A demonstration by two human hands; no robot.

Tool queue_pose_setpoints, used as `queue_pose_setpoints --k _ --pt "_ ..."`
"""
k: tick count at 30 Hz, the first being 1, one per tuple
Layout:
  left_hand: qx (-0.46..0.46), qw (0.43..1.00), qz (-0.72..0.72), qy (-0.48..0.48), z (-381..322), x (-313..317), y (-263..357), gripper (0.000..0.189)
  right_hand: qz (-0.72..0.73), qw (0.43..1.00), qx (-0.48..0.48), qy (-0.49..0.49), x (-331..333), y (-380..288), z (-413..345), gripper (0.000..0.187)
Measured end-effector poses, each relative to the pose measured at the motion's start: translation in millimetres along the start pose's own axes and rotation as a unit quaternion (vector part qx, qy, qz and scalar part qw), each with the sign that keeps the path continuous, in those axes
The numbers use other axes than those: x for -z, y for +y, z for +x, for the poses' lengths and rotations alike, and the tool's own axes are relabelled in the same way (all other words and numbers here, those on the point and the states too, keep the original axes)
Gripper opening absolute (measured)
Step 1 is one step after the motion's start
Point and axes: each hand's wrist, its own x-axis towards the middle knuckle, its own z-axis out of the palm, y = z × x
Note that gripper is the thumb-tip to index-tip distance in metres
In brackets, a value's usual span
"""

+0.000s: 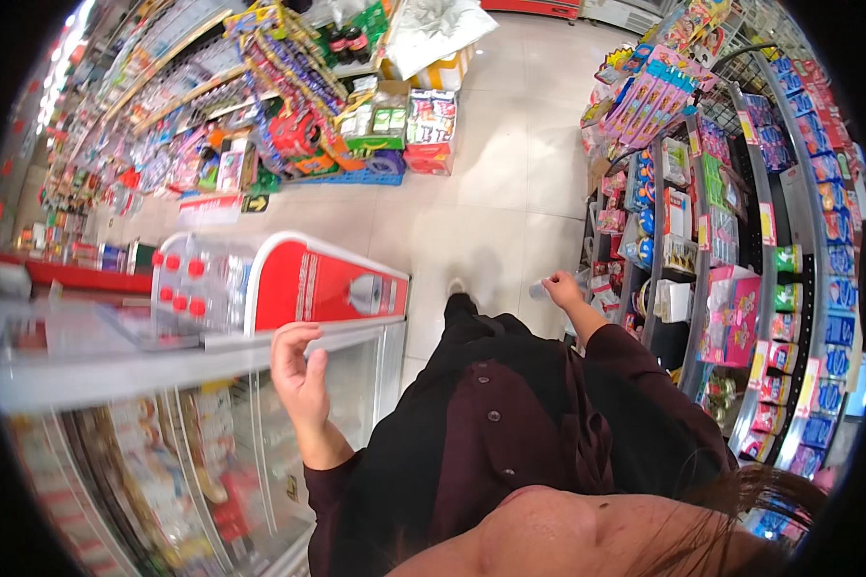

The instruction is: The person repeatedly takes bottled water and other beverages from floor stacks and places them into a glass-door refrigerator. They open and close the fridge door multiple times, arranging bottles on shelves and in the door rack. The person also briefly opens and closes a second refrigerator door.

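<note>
My left hand (pixel 299 379) is raised, its fingers loosely bent and apart with nothing in them. It is beside the metal edge of a glass-fronted display cabinet (pixel 310 422) and below a red and white display panel (pixel 325 285). At the right, my right hand (pixel 564 290) hangs low with its fingers closed on a small clear plastic item (pixel 538 290). What exactly that item is cannot be told. Close beyond this hand stands a shelf rack (pixel 646 288) of small packaged goods. One shoe (pixel 457 286) shows on the floor ahead.
Clear bottles with red caps (pixel 187 285) stand behind the panel. A tiled aisle floor (pixel 491 173) runs ahead. Stacked cartons (pixel 429 155) and snack racks (pixel 289 86) border it on the left. Pink hanging packs (pixel 653 94) jut out at the upper right.
</note>
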Motion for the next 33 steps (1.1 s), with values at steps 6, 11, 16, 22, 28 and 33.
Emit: queue_pose_setpoints --k 6,11,16,22,28,33 --pt "-0.045 0.994 -0.018 -0.093 178 -86 -67 0.016 0.049 0.984 -0.161 -0.057 11 -9 101 0.034" --pt "-0.002 0.972 -0.129 -0.199 331 -178 -85 0.011 0.019 0.991 -0.131 0.029 48 -54 176 0.034" --pt "-0.045 0.924 -0.095 -0.368 452 -284 -85 0.016 0.097 0.975 -0.175 0.093 70 -79 266 0.034" --pt "-0.12 0.871 -0.019 -0.476 564 -395 -105 0.022 0.103 0.976 -0.193 0.022 72 -105 445 0.038" --pt "-0.075 0.874 0.085 -0.473 675 -440 -136 0.023 0.065 0.988 -0.128 -0.062 119 -168 633 0.038" --pt "0.084 0.915 0.041 -0.391 755 -489 -204 0.022 0.22 0.966 -0.134 -0.016 188 -210 755 0.034"
